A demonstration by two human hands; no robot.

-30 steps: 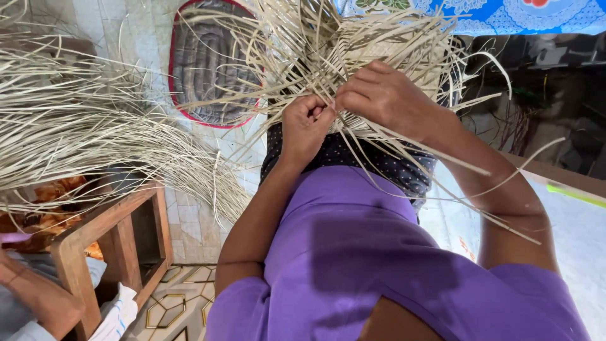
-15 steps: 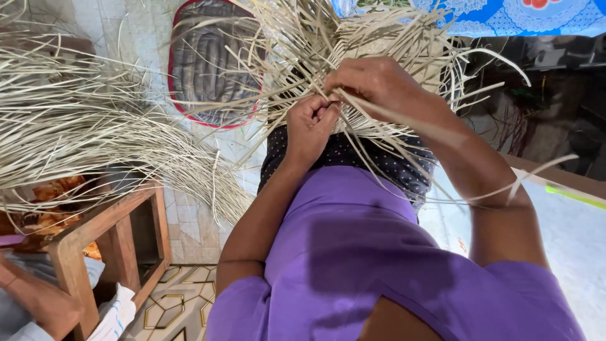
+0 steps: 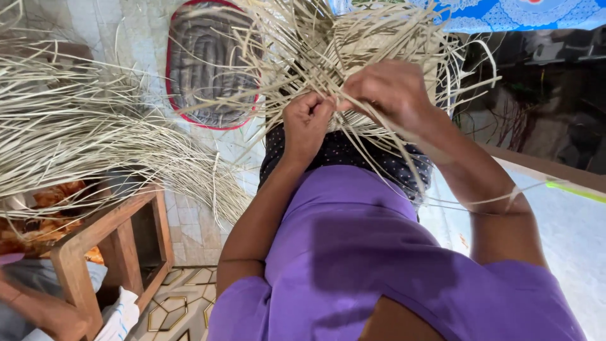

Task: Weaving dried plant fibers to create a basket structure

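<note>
Here, a tangle of pale straw strips (image 3: 353, 44) is held over the lap, above the dotted dark cloth (image 3: 341, 155). The left hand (image 3: 307, 123) is clenched on a few strips; the right hand (image 3: 391, 91) is closed around others just beside it. A separate heap of strips (image 3: 69, 139) lies over the wooden stool (image 3: 113, 246) at left, near a grey mat (image 3: 211, 69).

Both arms reach forward from a purple-sleeved torso, elbows bent, forearms converging ahead of the chest. The left hand (image 3: 307, 121) is curled into a loose fist, fingers folded inward and pinched together at the tips, knuckles facing the camera. The right hand (image 3: 390, 88) sits just beside it and slightly higher, back of the hand up, fingers bent down and closed; the two hands nearly touch.
</note>
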